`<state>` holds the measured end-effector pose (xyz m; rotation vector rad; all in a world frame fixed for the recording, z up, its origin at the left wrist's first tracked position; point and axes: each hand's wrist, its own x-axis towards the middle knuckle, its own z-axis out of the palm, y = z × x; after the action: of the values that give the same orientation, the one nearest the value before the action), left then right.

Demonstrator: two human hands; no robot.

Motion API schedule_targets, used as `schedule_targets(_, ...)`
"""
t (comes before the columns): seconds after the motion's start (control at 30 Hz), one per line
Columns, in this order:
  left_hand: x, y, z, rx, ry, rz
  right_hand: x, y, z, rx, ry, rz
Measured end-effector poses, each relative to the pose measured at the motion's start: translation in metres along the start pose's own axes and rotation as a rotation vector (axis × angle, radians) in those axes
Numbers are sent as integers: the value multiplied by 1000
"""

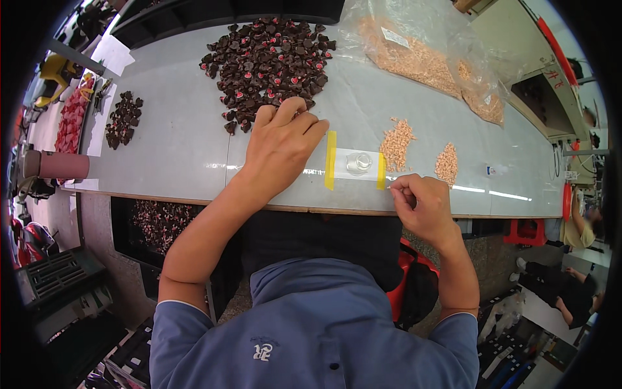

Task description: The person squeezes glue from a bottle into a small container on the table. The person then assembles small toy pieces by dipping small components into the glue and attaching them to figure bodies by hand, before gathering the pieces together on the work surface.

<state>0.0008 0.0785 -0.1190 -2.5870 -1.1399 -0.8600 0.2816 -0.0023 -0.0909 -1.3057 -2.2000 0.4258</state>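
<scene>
At the near edge of a large heap of small dark brown parts [269,61], some with red faces, is my left hand [282,146]. Its fingers are bent down with the tips hidden, so its grip cannot be told. Close to the table's front edge, my right hand [422,202] is closed in a pinch; a tiny pale speck shows at its fingertips, too small to name. Between the hands, a small clear round piece [359,163] sits on a white strip held by yellow tape [331,161]. Small tan pieces lie in one pile [397,144] and a smaller pile [446,163] beyond my right hand.
Clear plastic bags of tan pieces [414,61] lie at the back right. A black tray [227,16] stands behind the heap. Leftward are a smaller dark pile [124,120], a pink cylinder [63,165] and a tray of red pieces [72,120]. Other people are at far right.
</scene>
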Motion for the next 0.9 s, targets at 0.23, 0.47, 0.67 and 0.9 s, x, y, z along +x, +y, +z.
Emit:
schedule_targets(0.23, -2, 13, -15, 64, -84, 78, -1, 1, 0, 20, 27, 19)
schedule_targets(0.47, -2, 21, -19, -200, -261, -143, 2, 1, -3, 37, -11, 1)
schedule_targets(0.67, -9, 17, -18, -232, -342, -195, 12, -4, -6, 62, 11, 12)
schedule_targets(0.9, -16, 16, -25, -446, -249, -323, 37, -13, -17, -112, -10, -172)
